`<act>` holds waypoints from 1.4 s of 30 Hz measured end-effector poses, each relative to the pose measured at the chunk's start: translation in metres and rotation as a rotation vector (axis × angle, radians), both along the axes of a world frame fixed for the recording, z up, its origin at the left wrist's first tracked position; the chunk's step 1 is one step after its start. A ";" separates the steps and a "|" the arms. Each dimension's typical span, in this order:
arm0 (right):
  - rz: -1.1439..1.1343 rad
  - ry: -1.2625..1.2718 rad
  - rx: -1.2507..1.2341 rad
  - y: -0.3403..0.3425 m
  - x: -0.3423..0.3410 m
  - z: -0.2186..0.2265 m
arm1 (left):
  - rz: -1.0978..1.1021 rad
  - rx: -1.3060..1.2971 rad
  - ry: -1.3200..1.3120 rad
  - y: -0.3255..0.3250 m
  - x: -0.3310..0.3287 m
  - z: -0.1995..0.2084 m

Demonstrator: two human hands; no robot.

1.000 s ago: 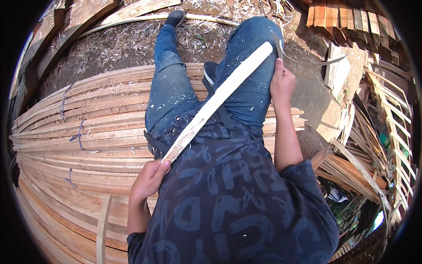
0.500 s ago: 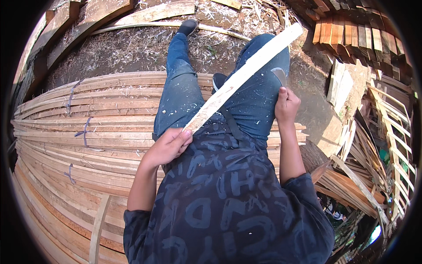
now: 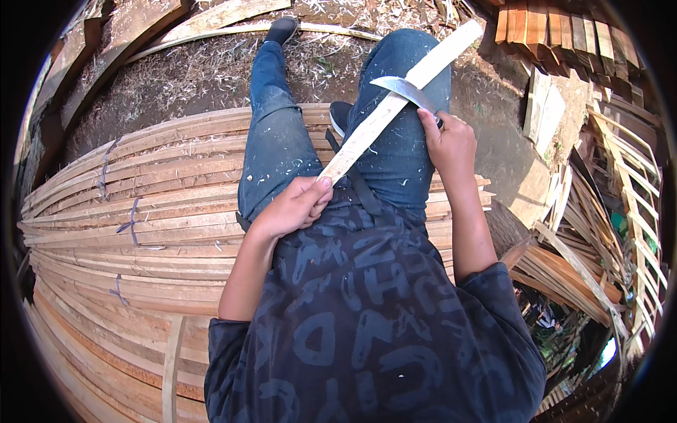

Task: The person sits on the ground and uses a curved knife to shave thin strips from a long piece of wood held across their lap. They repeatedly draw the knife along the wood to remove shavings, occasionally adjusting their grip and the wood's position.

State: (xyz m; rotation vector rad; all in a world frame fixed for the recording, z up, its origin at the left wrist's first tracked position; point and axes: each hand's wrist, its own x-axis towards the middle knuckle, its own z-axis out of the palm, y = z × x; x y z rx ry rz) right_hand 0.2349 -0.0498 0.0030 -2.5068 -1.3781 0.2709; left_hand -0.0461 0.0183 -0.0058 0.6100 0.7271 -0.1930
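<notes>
A pale, flat strip of wood (image 3: 368, 134) slants from my lap up across my right thigh toward the upper right. My left hand (image 3: 296, 204) grips its near end, thumb on top. In my right hand (image 3: 451, 141) is a knife with a curved blade (image 3: 407, 89); its handle is mostly hidden by the closed fingers. The blade lies across the strip above the right knee area, its tip pointing left past the wood's edge. Small shavings dot my blue jeans (image 3: 278, 144).
Long bundled wooden strips (image 3: 169, 211), tied with dark bands, lie beneath and left of me. Stacked short boards (image 3: 564, 35) stand at the upper right. Loose offcuts (image 3: 564, 264) and a slatted wooden frame (image 3: 635, 218) are on the right. Shavings litter the ground (image 3: 211, 77) ahead.
The knife has moved left and up from beside the right thigh onto the wood strip. My left hand, still holding the strip's near end, has shifted slightly right and up.
</notes>
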 end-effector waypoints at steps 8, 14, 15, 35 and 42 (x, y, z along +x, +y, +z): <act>-0.004 -0.105 -0.039 0.001 0.000 -0.003 | -0.005 0.146 0.021 -0.004 -0.016 0.007; -0.013 -0.127 -0.001 -0.001 -0.002 -0.009 | -0.032 0.188 0.120 -0.008 -0.030 0.020; -0.014 -0.128 -0.006 -0.002 -0.001 -0.010 | -0.032 0.220 0.127 -0.009 -0.033 0.021; -0.126 -0.110 -0.061 -0.002 -0.007 -0.006 | -0.007 0.280 0.250 -0.049 -0.110 0.067; -0.218 -0.044 -0.031 -0.001 -0.009 -0.006 | 0.055 0.101 0.315 -0.066 -0.139 0.086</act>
